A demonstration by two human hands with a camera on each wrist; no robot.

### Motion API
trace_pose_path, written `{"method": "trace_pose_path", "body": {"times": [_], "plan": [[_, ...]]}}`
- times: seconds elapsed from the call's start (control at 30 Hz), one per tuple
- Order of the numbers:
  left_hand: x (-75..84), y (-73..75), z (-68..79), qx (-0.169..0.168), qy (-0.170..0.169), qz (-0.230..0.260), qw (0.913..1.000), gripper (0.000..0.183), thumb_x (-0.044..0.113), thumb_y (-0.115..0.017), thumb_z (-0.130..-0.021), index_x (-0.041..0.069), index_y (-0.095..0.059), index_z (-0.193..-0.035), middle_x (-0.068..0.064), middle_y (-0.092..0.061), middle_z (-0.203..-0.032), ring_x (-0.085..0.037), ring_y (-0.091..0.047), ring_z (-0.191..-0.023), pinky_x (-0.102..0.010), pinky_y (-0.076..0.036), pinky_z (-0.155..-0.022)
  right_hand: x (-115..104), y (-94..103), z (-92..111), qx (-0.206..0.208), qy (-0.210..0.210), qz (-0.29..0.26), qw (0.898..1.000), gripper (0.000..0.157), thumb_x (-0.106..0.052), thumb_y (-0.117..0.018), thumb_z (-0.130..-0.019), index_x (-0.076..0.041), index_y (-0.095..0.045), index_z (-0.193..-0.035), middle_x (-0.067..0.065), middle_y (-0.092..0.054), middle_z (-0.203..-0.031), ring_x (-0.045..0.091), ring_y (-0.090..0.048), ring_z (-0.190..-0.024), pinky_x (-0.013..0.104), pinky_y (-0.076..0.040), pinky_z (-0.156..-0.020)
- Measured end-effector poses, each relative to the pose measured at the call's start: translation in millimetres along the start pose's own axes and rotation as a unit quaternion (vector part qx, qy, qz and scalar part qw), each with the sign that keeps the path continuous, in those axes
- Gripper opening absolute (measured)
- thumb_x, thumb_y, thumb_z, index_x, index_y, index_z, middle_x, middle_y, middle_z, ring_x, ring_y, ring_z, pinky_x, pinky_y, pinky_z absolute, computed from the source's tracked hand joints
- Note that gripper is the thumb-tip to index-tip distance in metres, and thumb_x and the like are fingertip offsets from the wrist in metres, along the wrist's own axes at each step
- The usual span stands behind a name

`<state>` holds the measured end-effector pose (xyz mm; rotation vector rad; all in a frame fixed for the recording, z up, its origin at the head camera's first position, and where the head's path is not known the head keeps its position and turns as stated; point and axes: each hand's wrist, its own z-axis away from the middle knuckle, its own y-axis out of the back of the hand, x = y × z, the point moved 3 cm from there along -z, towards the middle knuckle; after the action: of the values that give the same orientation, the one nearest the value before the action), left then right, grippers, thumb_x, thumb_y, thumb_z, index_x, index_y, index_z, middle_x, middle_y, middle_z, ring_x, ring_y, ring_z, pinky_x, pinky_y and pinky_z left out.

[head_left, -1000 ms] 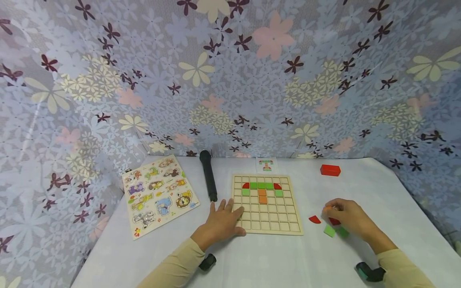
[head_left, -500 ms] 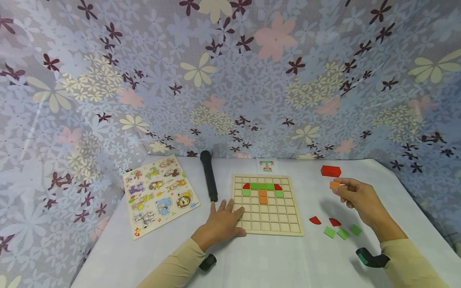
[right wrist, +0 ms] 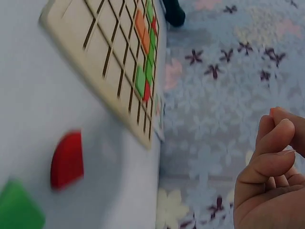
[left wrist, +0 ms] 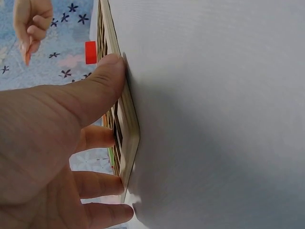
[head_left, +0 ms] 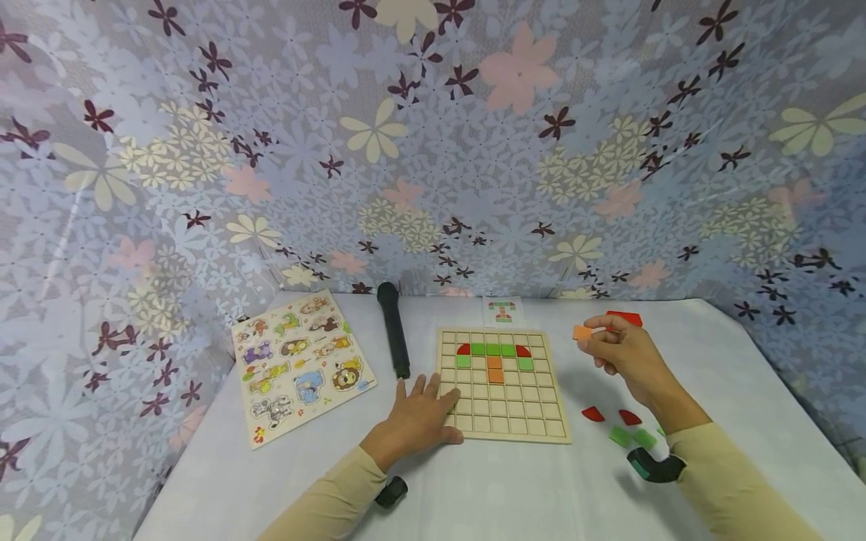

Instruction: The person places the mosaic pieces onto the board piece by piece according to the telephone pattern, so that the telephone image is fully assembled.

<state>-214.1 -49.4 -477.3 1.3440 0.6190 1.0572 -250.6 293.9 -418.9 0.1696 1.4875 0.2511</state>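
My right hand [head_left: 625,355] pinches an orange square tile [head_left: 582,333] between thumb and fingertips, in the air to the right of a wooden grid board [head_left: 473,424]. On the board, green tiles [head_left: 493,349], red quarter-round tiles [head_left: 523,351] and two orange tiles [head_left: 495,370] fill several cells in a T-like pattern. With fingers spread, my left hand [head_left: 413,417] rests at the board's lower left corner. In the left wrist view its thumb [left wrist: 102,83] lies along the board's edge. The right wrist view shows only a sliver of the pinched tile.
Two loose red quarter-round tiles [head_left: 629,417] and several green tiles [head_left: 620,436] lie right of the board. A pattern card [head_left: 502,309] is behind it, a red block [head_left: 629,317] at the back right. Leftward are a black microphone-shaped object [head_left: 392,330] and an animal puzzle board [head_left: 301,364].
My right hand has lifted the orange tile from among the loose tiles and carried it up, then left toward the board. The left hand has stayed in place.
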Motion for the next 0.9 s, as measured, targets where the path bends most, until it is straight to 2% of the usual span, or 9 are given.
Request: {"method": "trace_pose_path", "body": {"times": [0.3,0.6,0.73,0.9], "plan": [[0.5,0.3,0.4,0.003,-0.003,0.002,1.0000,0.077,0.058,-0.073,-0.086,0.022,-0.051,-0.151,-0.022,-0.038,-0.160,-0.045,-0.034,-0.148,-0.070,-0.023,-0.115,-1.2,-53.5,-11.8,-0.056,-0.016,-0.006,0.998,0.052,-0.018,-0.073,-0.095,0.001,-0.050,-0.137,0.001,-0.065,-0.082,0.019,-0.054,-0.065,0.032,-0.041,-0.056],[-0.2,-1.0,0.4,0.010,-0.008,-0.001,0.9999,0.077,0.058,-0.073,-0.086,0.021,-0.052,-0.150,-0.022,-0.038,-0.160,-0.046,-0.035,-0.147,-0.070,-0.024,-0.114,27.4,-105.4,-15.8,-0.123,-0.036,0.018,0.992,0.041,-0.005,-0.070,-0.092,0.005,-0.055,-0.129,0.010,-0.065,-0.091,0.018,-0.056,-0.066,0.028,-0.044,-0.054],[-0.9,-1.8,-0.5,0.010,-0.006,0.001,0.9999,0.077,0.058,-0.073,-0.086,0.022,-0.052,-0.150,-0.021,-0.038,-0.160,-0.045,-0.035,-0.147,-0.070,-0.024,-0.114,35.7,-118.5,-15.8,-0.135,-0.027,0.050,0.989,0.035,-0.002,-0.072,-0.089,0.004,-0.058,-0.121,0.011,-0.064,-0.088,0.019,-0.058,-0.065,0.030,-0.051,-0.058],[-1.3,-1.6,-1.0,0.010,-0.004,-0.001,0.9999,0.077,0.058,-0.073,-0.086,0.022,-0.052,-0.150,-0.021,-0.039,-0.160,-0.045,-0.036,-0.147,-0.070,-0.024,-0.115,33.9,-126.7,-13.8,-0.123,0.011,0.153,0.981,0.028,-0.005,-0.077,-0.085,-0.002,-0.065,-0.110,0.006,-0.060,-0.081,0.016,-0.054,-0.065,0.028,-0.047,-0.057]]}}
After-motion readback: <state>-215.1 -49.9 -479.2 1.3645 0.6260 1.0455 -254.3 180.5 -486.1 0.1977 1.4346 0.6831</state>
